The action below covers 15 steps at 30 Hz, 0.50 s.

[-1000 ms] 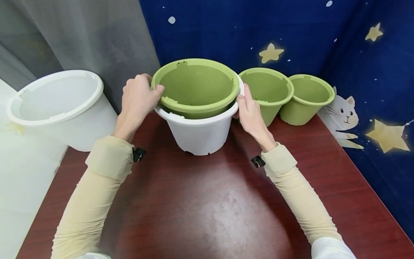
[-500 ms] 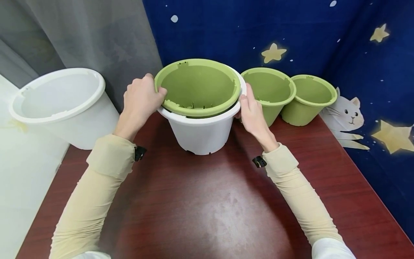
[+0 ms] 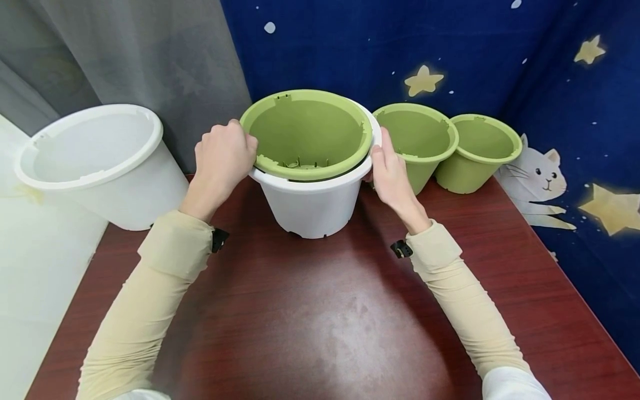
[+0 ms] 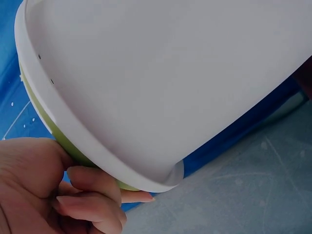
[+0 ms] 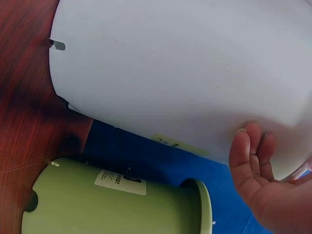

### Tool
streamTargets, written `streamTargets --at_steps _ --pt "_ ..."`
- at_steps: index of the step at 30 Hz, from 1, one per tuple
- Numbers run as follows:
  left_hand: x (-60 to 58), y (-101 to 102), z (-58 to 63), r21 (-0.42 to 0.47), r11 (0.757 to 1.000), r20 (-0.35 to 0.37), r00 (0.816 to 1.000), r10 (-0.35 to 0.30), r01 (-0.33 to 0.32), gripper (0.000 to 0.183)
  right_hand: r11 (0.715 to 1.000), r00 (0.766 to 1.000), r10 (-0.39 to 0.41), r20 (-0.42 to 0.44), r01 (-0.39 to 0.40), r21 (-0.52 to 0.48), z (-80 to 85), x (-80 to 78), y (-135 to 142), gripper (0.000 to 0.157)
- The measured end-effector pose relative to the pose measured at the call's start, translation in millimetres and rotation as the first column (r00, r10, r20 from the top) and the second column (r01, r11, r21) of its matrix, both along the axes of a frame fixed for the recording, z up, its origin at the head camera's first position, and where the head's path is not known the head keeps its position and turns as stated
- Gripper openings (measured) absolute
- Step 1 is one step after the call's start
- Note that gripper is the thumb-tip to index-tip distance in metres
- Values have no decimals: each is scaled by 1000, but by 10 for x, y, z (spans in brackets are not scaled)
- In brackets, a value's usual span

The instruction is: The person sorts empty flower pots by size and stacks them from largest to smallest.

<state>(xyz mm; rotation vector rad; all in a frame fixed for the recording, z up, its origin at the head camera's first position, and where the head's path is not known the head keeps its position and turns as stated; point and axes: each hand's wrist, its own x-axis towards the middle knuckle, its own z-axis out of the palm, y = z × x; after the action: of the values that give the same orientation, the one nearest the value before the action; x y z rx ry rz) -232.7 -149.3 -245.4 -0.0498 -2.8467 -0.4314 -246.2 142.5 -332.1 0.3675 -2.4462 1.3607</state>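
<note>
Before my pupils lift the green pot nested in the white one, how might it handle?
The green pot is probably light for its size, as it looks thin-walled and plastic. It seems stiff: its rim shows no sag. It might drag, sitting closely inside the white pot.

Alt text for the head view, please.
A person's left hand grips the rim of a round green plastic pot nested inside a round white plastic pot, whose rim the right hand holds. They are on a dark red wood-grain table, with another white pot to the left and two more green pots to the right.
</note>
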Motion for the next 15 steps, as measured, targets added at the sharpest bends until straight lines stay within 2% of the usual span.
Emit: streamTargets --at_steps 10,15 --pt "-3 7 -6 -2 1000 -23 1000 -13 12 26 1000 1000 -6 11 6 -4 23 8 4 53" --pt "-19 -45 9 35 999 6 1000 1 -1 30 1000 1000 -7 24 7 -3 29 20 -11 54"
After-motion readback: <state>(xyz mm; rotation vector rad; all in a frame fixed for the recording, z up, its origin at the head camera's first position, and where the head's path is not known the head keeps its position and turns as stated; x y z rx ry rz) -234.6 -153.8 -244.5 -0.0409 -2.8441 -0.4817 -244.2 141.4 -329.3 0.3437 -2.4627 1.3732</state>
